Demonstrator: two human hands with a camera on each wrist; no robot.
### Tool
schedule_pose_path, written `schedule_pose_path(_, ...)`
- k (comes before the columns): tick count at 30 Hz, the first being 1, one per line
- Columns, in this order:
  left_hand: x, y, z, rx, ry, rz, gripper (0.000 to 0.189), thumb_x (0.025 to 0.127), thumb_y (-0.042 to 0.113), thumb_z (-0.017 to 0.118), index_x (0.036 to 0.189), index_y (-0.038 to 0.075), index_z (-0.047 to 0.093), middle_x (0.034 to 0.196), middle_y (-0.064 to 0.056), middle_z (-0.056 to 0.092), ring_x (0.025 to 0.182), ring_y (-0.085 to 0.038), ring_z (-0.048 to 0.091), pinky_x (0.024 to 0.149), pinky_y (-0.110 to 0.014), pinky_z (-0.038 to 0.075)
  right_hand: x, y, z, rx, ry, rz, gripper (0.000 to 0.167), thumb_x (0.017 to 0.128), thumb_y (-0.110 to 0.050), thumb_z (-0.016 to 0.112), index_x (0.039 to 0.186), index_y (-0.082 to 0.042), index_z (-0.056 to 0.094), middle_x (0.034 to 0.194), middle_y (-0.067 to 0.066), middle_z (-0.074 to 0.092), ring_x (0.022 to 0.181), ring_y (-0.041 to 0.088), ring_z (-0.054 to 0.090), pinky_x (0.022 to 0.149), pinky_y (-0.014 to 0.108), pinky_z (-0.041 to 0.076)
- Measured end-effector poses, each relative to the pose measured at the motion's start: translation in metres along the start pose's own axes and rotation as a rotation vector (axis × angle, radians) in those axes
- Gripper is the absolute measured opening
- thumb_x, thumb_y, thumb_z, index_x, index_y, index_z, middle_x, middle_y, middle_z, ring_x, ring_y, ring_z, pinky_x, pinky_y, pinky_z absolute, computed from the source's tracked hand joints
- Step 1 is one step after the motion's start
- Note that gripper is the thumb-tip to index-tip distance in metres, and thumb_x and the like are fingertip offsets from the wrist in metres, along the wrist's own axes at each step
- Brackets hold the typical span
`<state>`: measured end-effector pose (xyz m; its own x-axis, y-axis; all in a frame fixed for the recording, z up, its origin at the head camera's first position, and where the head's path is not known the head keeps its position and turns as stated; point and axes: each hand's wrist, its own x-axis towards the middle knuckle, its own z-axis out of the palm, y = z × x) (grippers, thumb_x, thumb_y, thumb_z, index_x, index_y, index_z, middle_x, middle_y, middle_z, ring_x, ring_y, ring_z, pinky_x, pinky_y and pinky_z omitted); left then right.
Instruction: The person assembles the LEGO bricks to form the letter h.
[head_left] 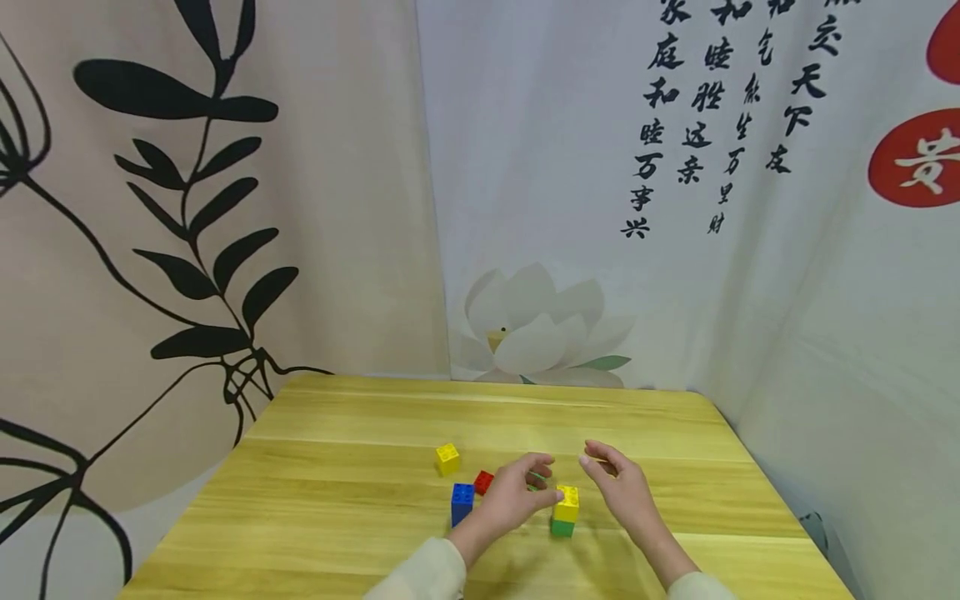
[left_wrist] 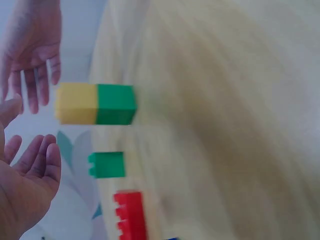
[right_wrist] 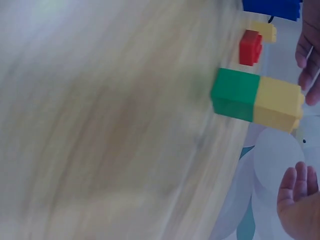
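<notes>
A yellow brick (head_left: 567, 503) sits on top of a green brick (head_left: 562, 528), forming a small upright stack on the table. My left hand (head_left: 517, 493) is just left of the stack, its thumb overlapping the yellow brick's edge in the head view. In the left wrist view that hand (left_wrist: 30, 192) is apart from the stack, fingers loosely bent with nothing in them. To the stack's right, my right hand (head_left: 624, 493) hovers with relaxed fingers, holding nothing. A second green brick (left_wrist: 110, 165) stands behind the left hand, mostly hidden in the head view.
Left of the left hand stand a blue brick piece (head_left: 462, 503) and a red brick (head_left: 483, 482). Farther back is another yellow brick (head_left: 447, 458). The wooden table (head_left: 337, 467) ends at a printed curtain (head_left: 360, 208) behind it.
</notes>
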<state>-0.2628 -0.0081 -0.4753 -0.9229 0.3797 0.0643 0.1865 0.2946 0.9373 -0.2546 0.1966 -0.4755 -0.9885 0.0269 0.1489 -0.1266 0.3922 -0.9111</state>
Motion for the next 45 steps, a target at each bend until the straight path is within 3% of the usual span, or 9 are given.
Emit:
schedule_pose_path(5, 0.003, 0.012, -0.017, -0.005, 0.042, 0.046, 0.049, 0.090, 0.028, 0.075, 0.135, 0.015, 0.058, 0.118, 0.002, 0.062, 0.101, -0.016, 0.060, 0.080, -0.035, 0.055, 0.007, -0.009, 0.002, 0.013, 0.040, 0.014, 0.056, 0.096, -0.045, 0.063, 0.139, -0.009, 0.056, 0.136, 0.012, 0.058, 0.113, 0.024, 0.057, 0.088, 0.034, 0.050)
schedule_pose_path(13, 0.005, 0.018, -0.047, 0.027, 0.156, 0.089, 0.044, 0.092, 0.024, 0.073, 0.131, 0.010, 0.060, 0.118, -0.006, 0.064, 0.102, -0.024, 0.062, 0.082, -0.037, 0.056, 0.014, -0.032, 0.015, 0.034, 0.069, 0.001, 0.051, 0.096, -0.038, 0.066, 0.136, -0.007, 0.058, 0.131, 0.011, 0.061, 0.112, 0.024, 0.058, 0.089, 0.034, 0.050)
schedule_pose_path(21, 0.003, 0.011, -0.071, 0.033, 0.200, 0.065, 0.045, 0.094, 0.026, 0.071, 0.133, 0.010, 0.059, 0.120, -0.008, 0.063, 0.106, -0.026, 0.061, 0.084, -0.039, 0.055, 0.018, -0.053, 0.037, 0.050, 0.081, -0.031, 0.045, 0.096, -0.029, 0.068, 0.132, -0.004, 0.061, 0.128, 0.012, 0.063, 0.111, 0.026, 0.059, 0.090, 0.039, 0.052)
schedule_pose_path(30, 0.001, 0.000, -0.092, 0.045, 0.252, 0.032, 0.046, 0.094, 0.028, 0.071, 0.135, 0.011, 0.058, 0.121, -0.007, 0.063, 0.108, -0.026, 0.059, 0.086, -0.039, 0.054, 0.015, -0.063, 0.062, 0.094, 0.076, -0.037, 0.046, 0.095, -0.031, 0.069, 0.133, -0.006, 0.061, 0.127, 0.010, 0.063, 0.109, 0.025, 0.060, 0.085, 0.034, 0.055)
schedule_pose_path(36, -0.007, -0.008, -0.104, 0.046, 0.297, 0.013, 0.045, 0.094, 0.027, 0.071, 0.134, 0.011, 0.059, 0.122, -0.009, 0.063, 0.110, -0.027, 0.059, 0.085, -0.039, 0.054, 0.009, -0.066, 0.074, 0.098, 0.063, -0.047, 0.049, 0.095, -0.034, 0.068, 0.133, -0.005, 0.061, 0.127, 0.012, 0.062, 0.109, 0.026, 0.060, 0.084, 0.036, 0.055)
schedule_pose_path(40, -0.012, -0.013, -0.111, 0.039, 0.323, 0.005, 0.043, 0.094, 0.024, 0.071, 0.133, 0.009, 0.060, 0.121, -0.010, 0.063, 0.109, -0.028, 0.058, 0.081, -0.038, 0.055, 0.006, -0.069, 0.082, 0.109, 0.067, -0.036, 0.047, 0.095, -0.031, 0.068, 0.133, -0.005, 0.060, 0.128, 0.011, 0.061, 0.110, 0.026, 0.059, 0.086, 0.036, 0.054)
schedule_pose_path(45, -0.020, -0.021, -0.118, 0.052, 0.338, -0.003, 0.043, 0.093, 0.026, 0.072, 0.130, 0.007, 0.061, 0.119, -0.012, 0.064, 0.107, -0.028, 0.059, 0.086, -0.041, 0.054, 0.002, -0.068, 0.093, 0.113, 0.079, -0.021, 0.045, 0.094, -0.025, 0.070, 0.132, -0.002, 0.061, 0.126, 0.014, 0.062, 0.108, 0.028, 0.059, 0.085, 0.038, 0.054)
